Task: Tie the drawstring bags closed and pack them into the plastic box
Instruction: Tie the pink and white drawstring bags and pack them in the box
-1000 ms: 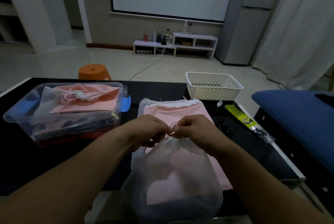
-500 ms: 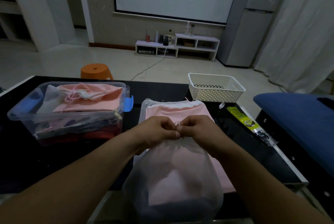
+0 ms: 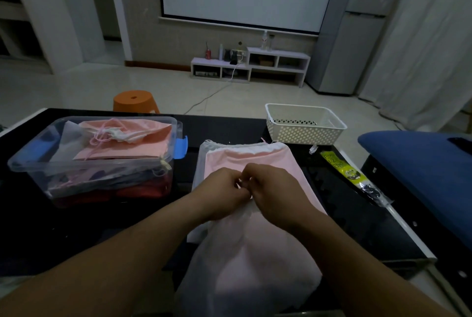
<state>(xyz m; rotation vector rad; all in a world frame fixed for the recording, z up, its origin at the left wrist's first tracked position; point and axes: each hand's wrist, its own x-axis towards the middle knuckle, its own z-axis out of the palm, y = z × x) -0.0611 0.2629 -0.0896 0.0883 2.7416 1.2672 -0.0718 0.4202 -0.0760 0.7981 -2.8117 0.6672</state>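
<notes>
Nearest the person, a white drawstring bag hangs down below the hands, its body over the near edge of the dark surface. At its gathered mouth the left hand and right hand meet knuckle to knuckle, the fingers of both curled and pinching the top of the bag; the cord itself is too small to make out. Just beyond the hands a pink drawstring bag lies flat on another white one. Left of the hands stands the clear plastic box, open-topped, with a tied pink bag lying on darker folded ones. Right of the hands lies a yellow packet. Farther beyond, on the right, sits a white perforated basket, and past the surface's far edge an orange stool stands on the floor.
</notes>
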